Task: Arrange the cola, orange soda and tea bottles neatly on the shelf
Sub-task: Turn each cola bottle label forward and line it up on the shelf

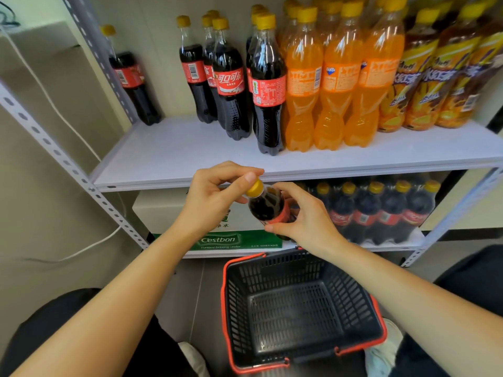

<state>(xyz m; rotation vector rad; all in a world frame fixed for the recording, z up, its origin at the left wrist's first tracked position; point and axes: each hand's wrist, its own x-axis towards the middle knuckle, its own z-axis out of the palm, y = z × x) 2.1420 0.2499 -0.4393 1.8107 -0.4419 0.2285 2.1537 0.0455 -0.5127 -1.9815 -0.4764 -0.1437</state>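
Left grip pinches the yellow cap of a cola bottle. Right grip curls round its red-labelled body. I hold it tilted, just below the shelf edge, above the basket. On the shelf, left to right: shelved colas, orange sodas, tea bottles.
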